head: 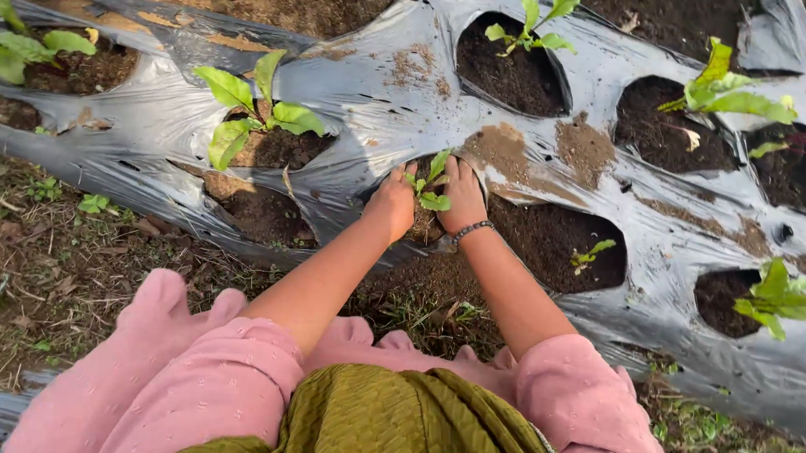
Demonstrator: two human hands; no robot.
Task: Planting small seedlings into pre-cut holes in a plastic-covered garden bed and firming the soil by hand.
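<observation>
Between your two hands stands a small green seedling (pixel 429 185), rooted in the dark soil of a planting hole (pixel 421 223) cut in the silver plastic mulch sheet (pixel 372 82). Your left hand (pixel 393 199) lies flat, fingers together, pressed on the soil just left of the stem and gripping nothing. Your right hand (pixel 462 195) is likewise spread flat on the soil touching the seedling's other side, with a beaded bracelet (pixel 471 229) on its wrist. Beyond your left hand, a larger leafy plant (pixel 251 110) grows from another hole. Right of your right hand, a tiny seedling (pixel 590 254) sits in a wider soil opening.
</observation>
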